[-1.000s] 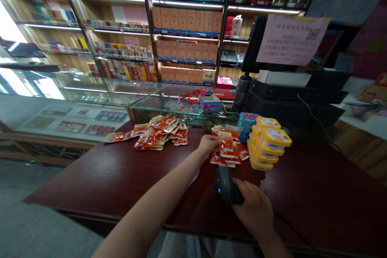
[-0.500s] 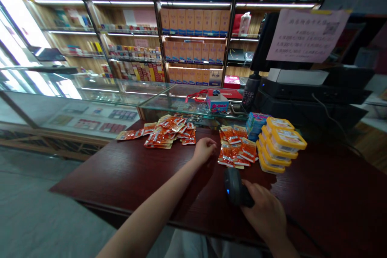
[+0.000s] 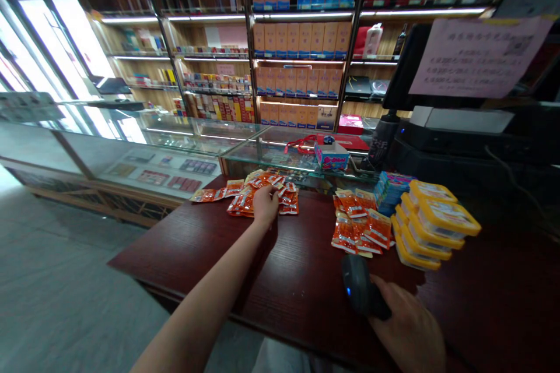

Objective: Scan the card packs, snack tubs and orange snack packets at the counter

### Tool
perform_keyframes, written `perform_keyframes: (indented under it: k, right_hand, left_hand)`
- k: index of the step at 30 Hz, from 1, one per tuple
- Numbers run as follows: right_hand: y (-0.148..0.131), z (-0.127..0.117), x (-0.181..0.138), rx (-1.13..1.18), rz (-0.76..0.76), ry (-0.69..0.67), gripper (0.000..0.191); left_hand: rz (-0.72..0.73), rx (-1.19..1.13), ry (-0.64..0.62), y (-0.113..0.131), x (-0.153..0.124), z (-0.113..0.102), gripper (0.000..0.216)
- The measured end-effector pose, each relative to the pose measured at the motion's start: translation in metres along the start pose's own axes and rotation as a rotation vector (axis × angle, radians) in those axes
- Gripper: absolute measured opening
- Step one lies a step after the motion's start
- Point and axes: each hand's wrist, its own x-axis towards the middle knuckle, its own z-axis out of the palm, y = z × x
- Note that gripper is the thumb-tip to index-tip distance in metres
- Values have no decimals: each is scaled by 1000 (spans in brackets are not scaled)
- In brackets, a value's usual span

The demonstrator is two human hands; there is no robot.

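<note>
My left hand (image 3: 265,204) reaches out over the dark red counter (image 3: 301,285) and rests on the left heap of orange snack packets (image 3: 250,193), fingers curled down onto the packets. A second, smaller heap of orange packets (image 3: 359,223) lies to the right. My right hand (image 3: 409,332) is wrapped round a black barcode scanner (image 3: 359,291) with a small blue light, its head pointing toward the right heap.
Stacked yellow-lidded tubs (image 3: 433,222) and blue packs (image 3: 392,187) stand right of the packets. Behind are a glass display case (image 3: 184,140), a small box (image 3: 331,154), a black till with a pink notice (image 3: 476,55), and shelves of boxed goods (image 3: 297,41).
My left hand let go of the packet on the right heap and moved left to the left heap. The view swung left; my right hand kept hold of the scanner.
</note>
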Motion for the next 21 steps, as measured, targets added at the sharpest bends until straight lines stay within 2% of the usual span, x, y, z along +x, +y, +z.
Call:
perform_keyframes:
  k: [2, 4, 9, 12, 16, 21]
  right_hand:
    - [1, 1, 0, -18, -7, 28, 35]
    - [3, 2, 0, -30, -32, 51, 36]
    - [9, 5, 0, -33, -92, 24, 43]
    - [9, 3, 1, -38, -92, 34, 42]
    - [4, 1, 4, -46, -106, 81, 39]
    - [1, -1, 4, -41, -84, 81, 37]
  left_hand:
    - [21, 152, 59, -2, 14, -7, 20]
    - [29, 269, 65, -3, 26, -10, 26]
    - [91, 383, -119, -10, 44, -3, 59]
    - [115, 415, -156, -14, 43, 3, 51]
    - [139, 488, -87, -11, 35, 3, 33]
    - [181, 583, -100, -3, 29, -2, 27]
